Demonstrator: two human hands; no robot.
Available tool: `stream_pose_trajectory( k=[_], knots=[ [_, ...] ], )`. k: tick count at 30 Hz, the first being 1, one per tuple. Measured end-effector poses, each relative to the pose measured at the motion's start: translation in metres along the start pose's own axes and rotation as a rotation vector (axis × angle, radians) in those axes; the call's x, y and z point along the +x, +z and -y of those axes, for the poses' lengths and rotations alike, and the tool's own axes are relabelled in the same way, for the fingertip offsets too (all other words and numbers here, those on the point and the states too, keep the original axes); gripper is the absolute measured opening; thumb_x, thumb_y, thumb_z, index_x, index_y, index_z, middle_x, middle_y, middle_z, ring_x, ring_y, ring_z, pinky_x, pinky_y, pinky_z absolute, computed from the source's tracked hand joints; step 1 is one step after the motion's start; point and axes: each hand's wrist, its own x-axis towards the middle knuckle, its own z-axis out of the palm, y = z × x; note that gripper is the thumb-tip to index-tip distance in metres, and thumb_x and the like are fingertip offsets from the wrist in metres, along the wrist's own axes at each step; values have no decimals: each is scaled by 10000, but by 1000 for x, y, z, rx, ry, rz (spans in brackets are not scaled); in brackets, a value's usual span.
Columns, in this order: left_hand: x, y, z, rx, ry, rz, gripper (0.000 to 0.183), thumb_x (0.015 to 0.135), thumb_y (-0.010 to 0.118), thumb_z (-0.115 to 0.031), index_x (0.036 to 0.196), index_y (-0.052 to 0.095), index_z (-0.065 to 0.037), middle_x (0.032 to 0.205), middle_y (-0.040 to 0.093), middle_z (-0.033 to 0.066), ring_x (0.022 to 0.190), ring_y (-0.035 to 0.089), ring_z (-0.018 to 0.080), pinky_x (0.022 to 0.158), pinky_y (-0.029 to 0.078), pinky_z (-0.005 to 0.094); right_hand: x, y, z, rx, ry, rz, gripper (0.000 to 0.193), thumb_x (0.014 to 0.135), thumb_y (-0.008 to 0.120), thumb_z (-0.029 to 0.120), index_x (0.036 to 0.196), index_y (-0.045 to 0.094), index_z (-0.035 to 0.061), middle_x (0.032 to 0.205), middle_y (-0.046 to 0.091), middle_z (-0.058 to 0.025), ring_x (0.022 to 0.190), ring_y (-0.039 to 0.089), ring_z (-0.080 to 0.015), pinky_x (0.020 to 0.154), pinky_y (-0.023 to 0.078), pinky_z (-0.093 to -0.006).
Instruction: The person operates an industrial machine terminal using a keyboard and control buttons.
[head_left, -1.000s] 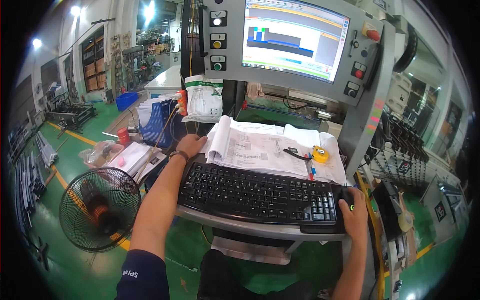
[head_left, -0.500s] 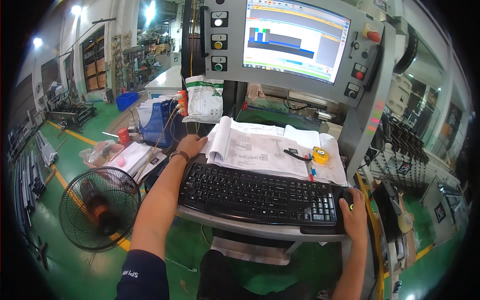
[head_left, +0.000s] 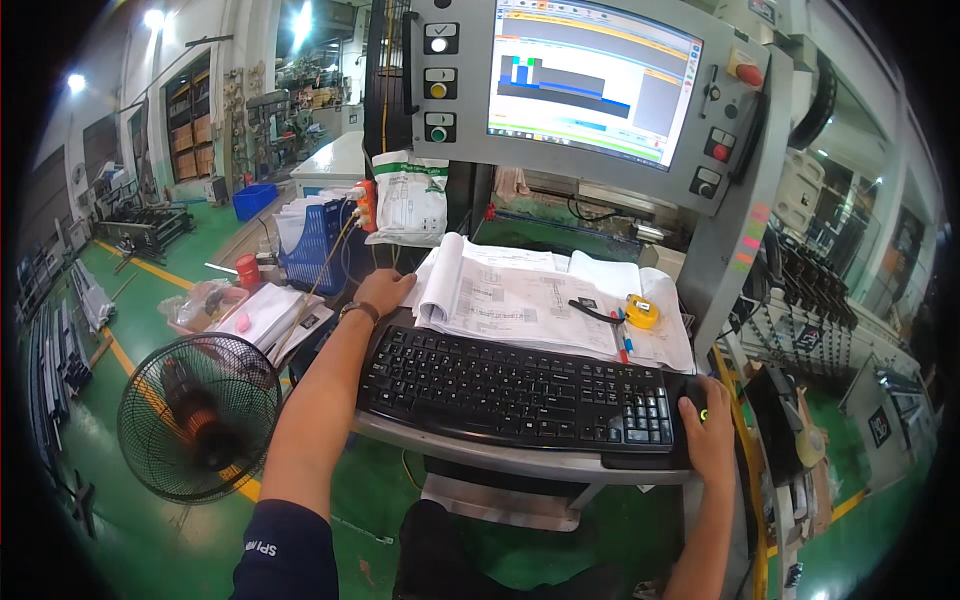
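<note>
My right hand (head_left: 709,428) is closed over a black computer mouse (head_left: 694,391) at the right end of the desk. Beside it lies a black keyboard (head_left: 520,388), which neither hand touches. My left hand (head_left: 386,292) rests at the desk's left side, against the edge of a stack of printed drawings (head_left: 510,300); its fingers lie outstretched and it holds nothing. The top sheets are rolled back on their left side. On the papers sit a yellow tape measure (head_left: 641,312), a black curved strip (head_left: 593,310) and red and blue pens (head_left: 622,338).
Above the desk hangs a grey control panel with a lit screen (head_left: 592,80) and buttons. A white-green packet (head_left: 407,195) and blue basket (head_left: 315,245) stand left. A black fan (head_left: 200,418) is near my left arm. Machine parts (head_left: 800,300) line the right.
</note>
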Motion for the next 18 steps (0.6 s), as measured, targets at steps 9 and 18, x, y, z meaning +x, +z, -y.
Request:
stream_pose_trajectory(
  k=[9,18],
  knots=[
    [1,1,2,4,15,-9,620,982,612,-577,1171,825,-27,1212,788,258,1174,742,438,1044,559,485,1,0,1,10,18,17,481,1081,684,290,1469,592,22,1544,544,-228,1384,590,-435,1139,492,-483],
    [1,1,-1,12,6,-4,628,985,606,-585,1155,827,-23,1204,790,253,1167,744,438,1034,561,492,-1,4,-2,41,-4,-52,489,1043,715,237,1462,593,17,1550,542,-223,1380,597,-427,1144,490,-469]
  ],
)
